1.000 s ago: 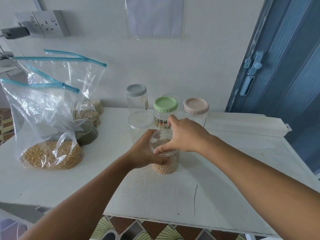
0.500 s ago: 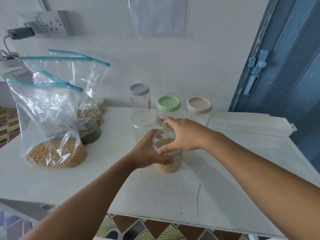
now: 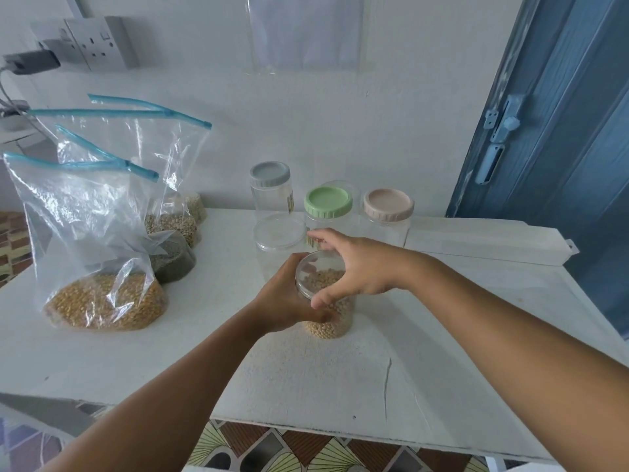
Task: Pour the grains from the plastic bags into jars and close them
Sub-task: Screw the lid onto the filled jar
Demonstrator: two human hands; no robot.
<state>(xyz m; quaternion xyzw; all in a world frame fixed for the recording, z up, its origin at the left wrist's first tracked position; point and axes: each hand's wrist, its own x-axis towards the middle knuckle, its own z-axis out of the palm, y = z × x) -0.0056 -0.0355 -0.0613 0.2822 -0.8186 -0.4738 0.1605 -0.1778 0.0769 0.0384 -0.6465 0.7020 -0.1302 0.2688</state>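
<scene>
The labels on the jars (image 3: 328,229) are too small to read.

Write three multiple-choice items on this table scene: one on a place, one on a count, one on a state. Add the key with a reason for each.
1. Where do the zip bags of grain stand on the white table?
A. toward its left side
B. beside the blue door
C. in front of the hands

2. How many jars at the back wear coloured lids?
A. one
B. three
C. five

3. What is the right hand doing?
A. resting flat on the table
B. gripping the clear lid on the filled jar
C. lifting a bag

Key: A, the bag of yellow grain and the bags behind it stand left of the jars. B, there are a grey lid, a green lid and a pink lid. B, its fingers curl round the clear lid while the left hand holds the filled jar.
</scene>
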